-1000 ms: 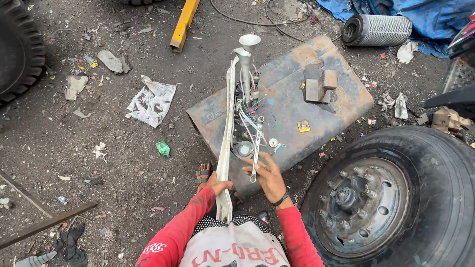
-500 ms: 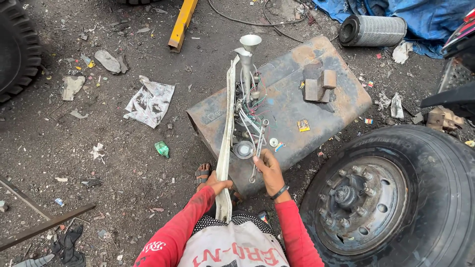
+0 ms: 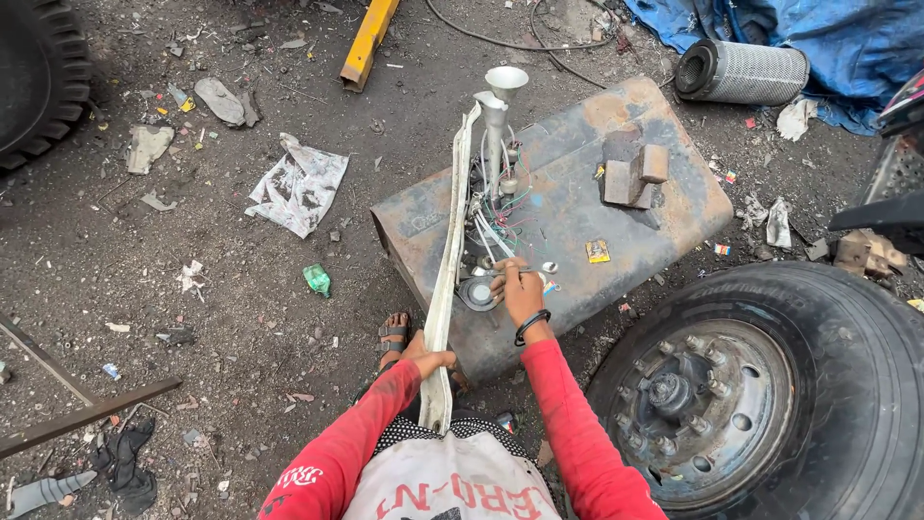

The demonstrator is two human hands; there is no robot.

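The left hand (image 3: 430, 360) is closed around the lower part of a long pale strip (image 3: 449, 260), holding it almost upright against the near edge of a rusty metal tank (image 3: 626, 217) that lies flat on the dirt ground (image 3: 221, 289); the right hand (image 3: 520, 289), a dark band at its wrist, rests on the tank's top with fingers pinched on a small part too tiny to make out, just beside a round fitting (image 3: 478, 292) set in the tank; a bundle of thin coloured wires (image 3: 493, 217) runs from that fitting up to a slim metal assembly ending in two pale funnel-shaped horns (image 3: 500, 91), which lies along the strip's upper end. Both arms are in red sleeves, and a sandalled foot (image 3: 392, 337) shows on the ground just left of the strip, near the tank's front wall. On the tank's top, well apart from the right hand, sit two rusty blocks (image 3: 635, 171) touching one another, and a small yellow packet (image 3: 598, 251) lies between them and the hand. A large truck wheel (image 3: 770, 395) lies flat to the right of the person, close to the tank's near corner; a ribbed cylindrical filter (image 3: 743, 72) rests against blue tarpaulin (image 3: 828, 39) beyond the tank; crumpled paper (image 3: 298, 188), a green scrap (image 3: 317, 280) and a yellow bar (image 3: 366, 43) are scattered on the ground to the left.
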